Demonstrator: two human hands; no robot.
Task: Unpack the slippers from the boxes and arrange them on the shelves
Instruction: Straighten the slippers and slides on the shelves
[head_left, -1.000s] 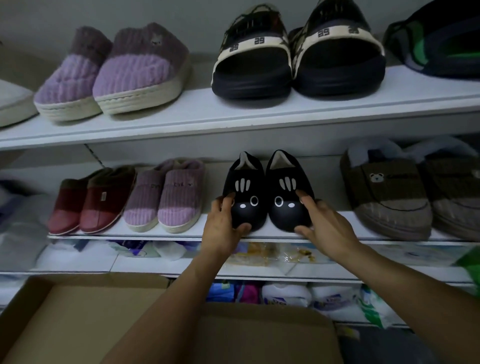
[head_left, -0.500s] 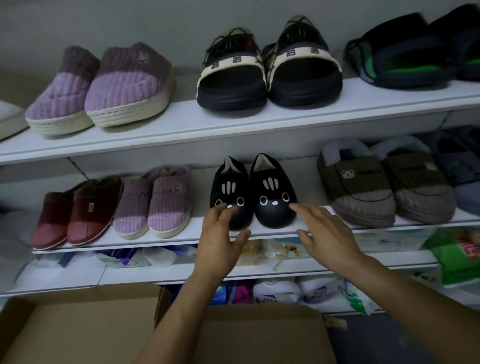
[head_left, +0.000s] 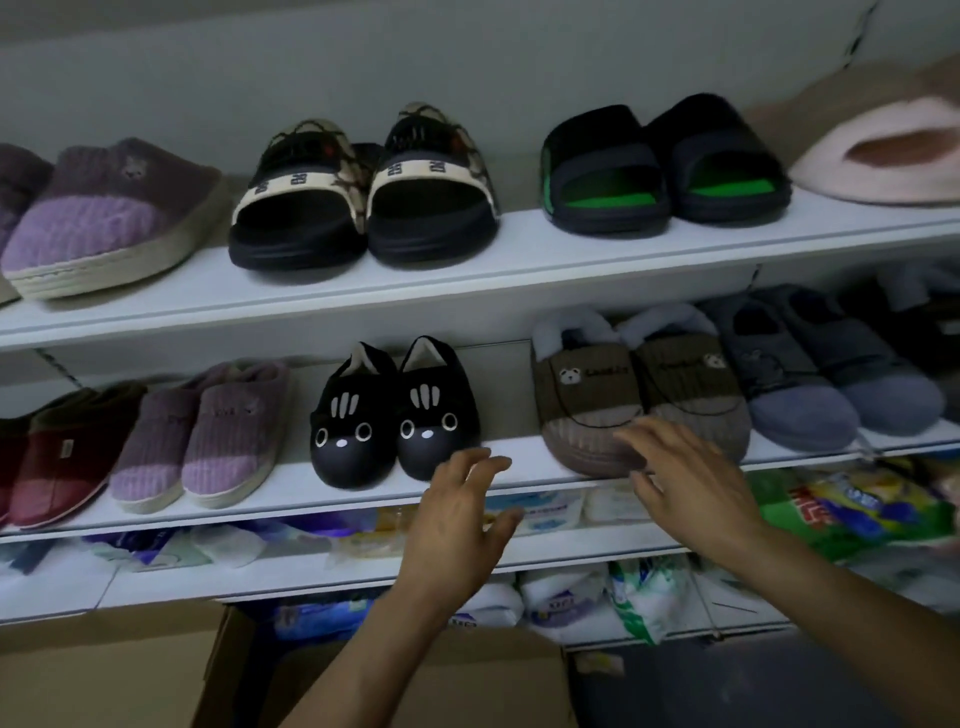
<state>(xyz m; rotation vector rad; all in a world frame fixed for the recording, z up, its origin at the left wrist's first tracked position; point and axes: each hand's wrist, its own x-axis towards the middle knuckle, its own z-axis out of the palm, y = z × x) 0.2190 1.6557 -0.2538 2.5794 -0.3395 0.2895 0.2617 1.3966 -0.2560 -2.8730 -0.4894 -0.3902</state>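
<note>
A pair of black cat-face slippers (head_left: 392, 415) stands side by side on the middle white shelf (head_left: 519, 452), toes toward me. My left hand (head_left: 460, 512) hovers open just below and right of that pair, holding nothing. My right hand (head_left: 685, 478) is open too, fingers spread in front of the brown bear slippers (head_left: 639, 389); whether it touches them I cannot tell. An open cardboard box (head_left: 104, 670) sits below the shelves at the bottom left.
The upper shelf (head_left: 519, 244) carries purple plush slippers (head_left: 109, 218), black-and-cream slides (head_left: 363, 192), green-soled slides (head_left: 660, 166) and a pink slipper (head_left: 883, 156). Maroon (head_left: 62, 457), lilac (head_left: 208, 431) and grey-blue (head_left: 821, 374) pairs share the middle shelf. Packaged goods (head_left: 857, 509) fill the lower shelves.
Both hands let go of the black cat slippers and moved right and down, away from them. The view swung right, bringing the green slides and the pink slipper into sight.
</note>
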